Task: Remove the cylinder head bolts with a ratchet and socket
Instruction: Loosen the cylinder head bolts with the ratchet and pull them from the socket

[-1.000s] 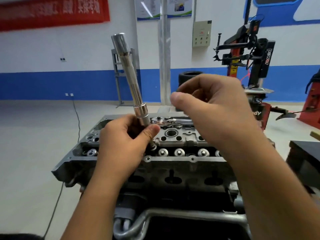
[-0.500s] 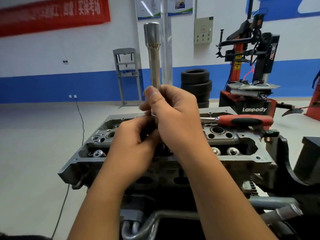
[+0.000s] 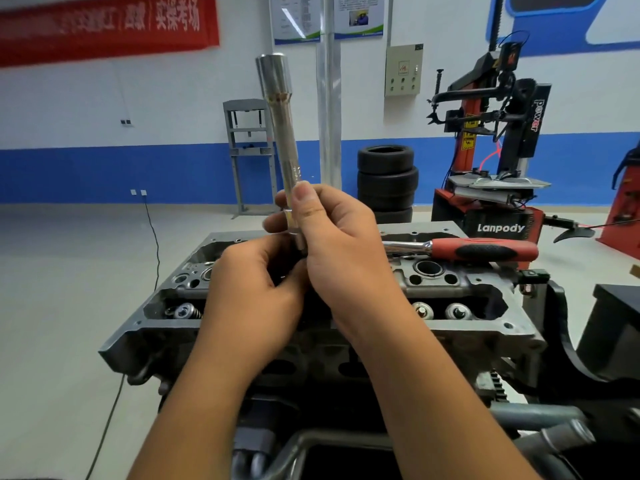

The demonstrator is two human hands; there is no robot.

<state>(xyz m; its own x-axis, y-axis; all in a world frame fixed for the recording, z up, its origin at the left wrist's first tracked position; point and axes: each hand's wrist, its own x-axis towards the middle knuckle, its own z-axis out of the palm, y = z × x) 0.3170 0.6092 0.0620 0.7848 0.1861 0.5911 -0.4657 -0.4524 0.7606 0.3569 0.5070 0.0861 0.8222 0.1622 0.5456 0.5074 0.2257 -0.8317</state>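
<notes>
A long chrome extension bar with a socket (image 3: 281, 126) on its top end stands nearly upright above the grey cylinder head (image 3: 491, 327). My right hand (image 3: 343, 244) grips the bar's lower part, thumb along the shaft. My left hand (image 3: 256, 289) curls round the bar's bottom end just below; what sits at that end is hidden by the fingers. A ratchet with a red and black handle (image 3: 485, 250) lies on top of the head to the right, with neither hand on it.
Valve springs (image 3: 183, 311) and bolt heads (image 3: 420, 310) show in the head's recesses. A black engine stand frame (image 3: 568, 348) is at the right. Behind stand stacked tyres (image 3: 387, 178), a red tyre changer (image 3: 491, 188) and a grey press frame (image 3: 247, 150). A cable (image 3: 152, 233) crosses the floor at left.
My right hand came over from the right and took hold of the extension bar above my left hand. The bar swung from a leftward tilt to nearly upright. The view shifted, so the ratchet's handle now shows.
</notes>
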